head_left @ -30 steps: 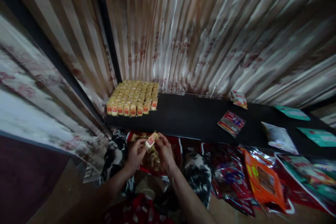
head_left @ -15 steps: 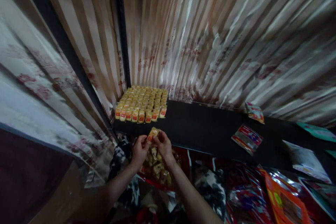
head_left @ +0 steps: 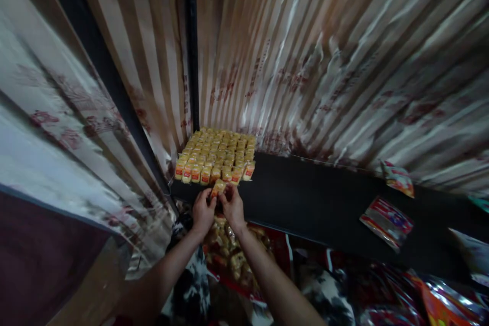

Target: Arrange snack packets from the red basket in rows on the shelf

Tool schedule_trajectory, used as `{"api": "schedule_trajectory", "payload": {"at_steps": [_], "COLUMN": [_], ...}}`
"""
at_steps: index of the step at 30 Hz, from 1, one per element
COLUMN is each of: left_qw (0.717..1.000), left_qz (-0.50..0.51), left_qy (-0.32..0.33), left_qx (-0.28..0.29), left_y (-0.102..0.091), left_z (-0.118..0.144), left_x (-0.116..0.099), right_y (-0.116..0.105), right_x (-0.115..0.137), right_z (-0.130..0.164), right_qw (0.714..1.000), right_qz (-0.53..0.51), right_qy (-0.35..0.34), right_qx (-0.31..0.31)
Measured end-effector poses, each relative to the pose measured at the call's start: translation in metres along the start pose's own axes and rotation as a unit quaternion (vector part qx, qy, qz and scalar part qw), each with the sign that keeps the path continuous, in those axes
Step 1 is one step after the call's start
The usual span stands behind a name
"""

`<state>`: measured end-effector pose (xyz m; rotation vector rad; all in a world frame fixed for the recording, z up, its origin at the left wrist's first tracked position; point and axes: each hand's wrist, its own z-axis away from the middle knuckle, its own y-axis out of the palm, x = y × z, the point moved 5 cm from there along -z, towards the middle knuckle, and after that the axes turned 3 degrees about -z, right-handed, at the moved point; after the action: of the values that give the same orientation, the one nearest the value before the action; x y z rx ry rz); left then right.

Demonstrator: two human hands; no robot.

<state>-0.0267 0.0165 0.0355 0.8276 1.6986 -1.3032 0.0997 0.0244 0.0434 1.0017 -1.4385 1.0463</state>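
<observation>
Dim, warm light. The curtain (head_left: 305,61) above the fingers (head_left: 214,198) catches streaks of sheen; the worktop (head_left: 305,198) beside them is near black. Edges smear and bend outward; the lower corners sink into shadow.

Both arms bare, reaching fwd & up from bottom of view, forearms converging toward the middle. Left hand (head_left: 203,211) & right hand (head_left: 232,207) side by side, nearly touching, backs of hands toward camera, wrists straight. Fingers of both curled inward, fingertips pinched together at the top btwn the two hands. Left forearm comes in from lower left, right forearm from lower centre-right; elbows out of view.
</observation>
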Motion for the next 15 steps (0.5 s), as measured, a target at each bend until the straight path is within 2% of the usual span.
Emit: {"api": "schedule_trajectory", "payload": {"at_steps": [4, 7, 15], "left_qw": [0.999, 0.997, 0.995], "left_qz": [-0.044, -0.073, -0.103], "left_qy": [0.002, 0.008, 0.007], "left_qx": [-0.008, -0.010, -0.014], "left_y": [0.002, 0.004, 0.005], "left_z": [-0.009, -0.014, -0.022], "left_x": [0.003, 0.006, 0.008], "right_y": [0.003, 0.006, 0.017], "right_x": [0.007, 0.010, 0.003], "right_z": [-0.004, -0.005, -0.003], "right_qw": [0.992, 0.984, 0.983], "right_qz": [0.105, 0.153, 0.153], "right_qy": [-0.052, -0.078, -0.093], "right_qx": [-0.049, -0.057, -0.025]}}
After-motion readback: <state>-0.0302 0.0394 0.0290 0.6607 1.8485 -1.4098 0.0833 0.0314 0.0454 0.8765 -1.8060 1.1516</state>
